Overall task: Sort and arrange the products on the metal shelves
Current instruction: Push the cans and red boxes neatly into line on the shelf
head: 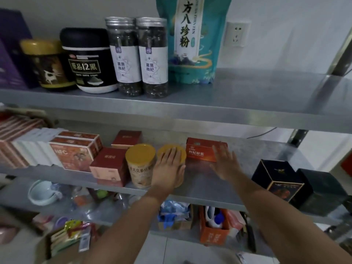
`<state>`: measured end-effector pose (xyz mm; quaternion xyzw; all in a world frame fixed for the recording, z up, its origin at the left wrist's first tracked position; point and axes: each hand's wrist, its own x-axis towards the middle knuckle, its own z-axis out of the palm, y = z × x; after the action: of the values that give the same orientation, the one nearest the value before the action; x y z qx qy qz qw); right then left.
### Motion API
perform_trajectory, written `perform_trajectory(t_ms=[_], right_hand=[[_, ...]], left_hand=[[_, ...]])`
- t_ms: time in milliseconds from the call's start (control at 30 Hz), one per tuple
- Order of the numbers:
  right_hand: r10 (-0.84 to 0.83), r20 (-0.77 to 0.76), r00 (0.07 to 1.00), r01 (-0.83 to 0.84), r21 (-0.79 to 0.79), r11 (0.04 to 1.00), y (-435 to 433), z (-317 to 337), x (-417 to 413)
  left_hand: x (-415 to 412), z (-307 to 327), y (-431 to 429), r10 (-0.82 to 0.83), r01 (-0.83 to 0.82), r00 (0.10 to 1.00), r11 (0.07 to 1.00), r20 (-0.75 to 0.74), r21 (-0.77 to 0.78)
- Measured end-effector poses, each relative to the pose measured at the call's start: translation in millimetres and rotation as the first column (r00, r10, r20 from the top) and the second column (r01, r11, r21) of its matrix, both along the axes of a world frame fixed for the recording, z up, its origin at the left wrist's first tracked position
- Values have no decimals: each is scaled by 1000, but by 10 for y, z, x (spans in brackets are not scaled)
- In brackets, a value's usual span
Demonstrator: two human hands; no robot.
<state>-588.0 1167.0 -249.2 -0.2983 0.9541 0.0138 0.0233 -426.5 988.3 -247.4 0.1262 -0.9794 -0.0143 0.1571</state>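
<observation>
Yellow-lidded round can (169, 146) stands on the middle metal shelf (257, 155), just beside a matching can (140, 162) on its left. Left hand (168, 168) lies flat over its lid, grip apart. Right hand (224, 161) (motion-blurred) hovers in front of the flat orange-red carton (202, 149), fingers spread, grip apart, holding nothing.
</observation>
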Motion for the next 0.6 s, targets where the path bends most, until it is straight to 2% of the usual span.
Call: perform_trajectory(t_ms=[267,400,600], right_hand=[[-24,29,999,21,84,996,-66,-72,-290],[-18,-54,998,22,76,997,-107,-79,-355],[-53,-116,992,55,15,998,-109,-71,-418]], left_hand=[[-4,39,5,-16,16,1000,1000,-19,-12],[21,61,35,-17,8,992,998,-121,-70],[31,79,39,-7,0,994,998,-112,-66]])
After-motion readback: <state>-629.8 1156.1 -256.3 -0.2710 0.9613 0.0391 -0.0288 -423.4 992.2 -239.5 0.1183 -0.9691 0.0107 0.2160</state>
